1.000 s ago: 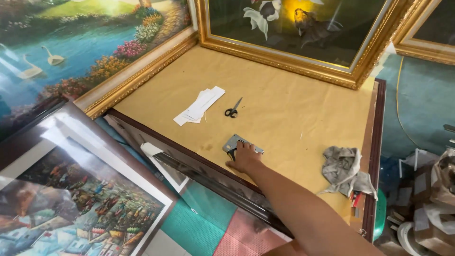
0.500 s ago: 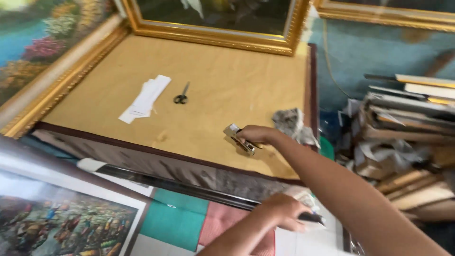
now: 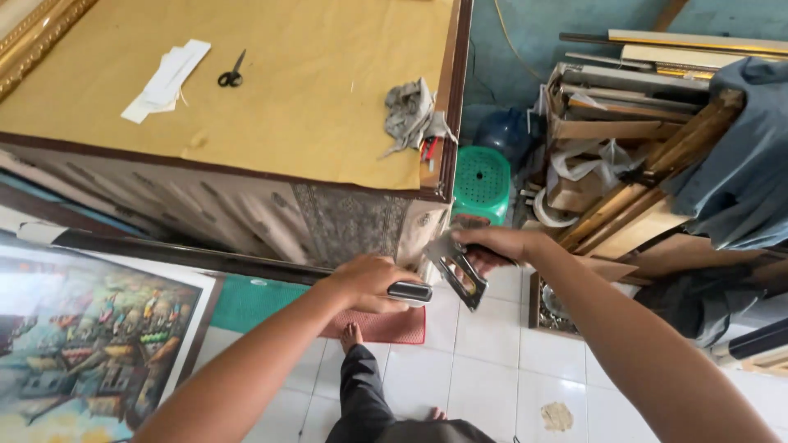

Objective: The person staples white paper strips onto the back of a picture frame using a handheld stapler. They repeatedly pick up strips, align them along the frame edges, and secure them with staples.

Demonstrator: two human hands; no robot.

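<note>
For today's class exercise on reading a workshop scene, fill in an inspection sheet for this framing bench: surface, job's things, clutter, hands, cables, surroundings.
Surface: brown paper sheet covers the back of a big frame on the bench.
Job's things: staple gun held in the air below the bench corner; a dark, silver-tipped handle, tool unclear.
Clutter: scissors, white paper strips, crumpled grey rag.
Hands: right hand grips the staple gun; left hand grips the handle.
Cables: a thin yellow cord on the floor beyond the bench.
Surroundings: green stool, stacked wooden mouldings, painting on the floor, white tiles.
</note>
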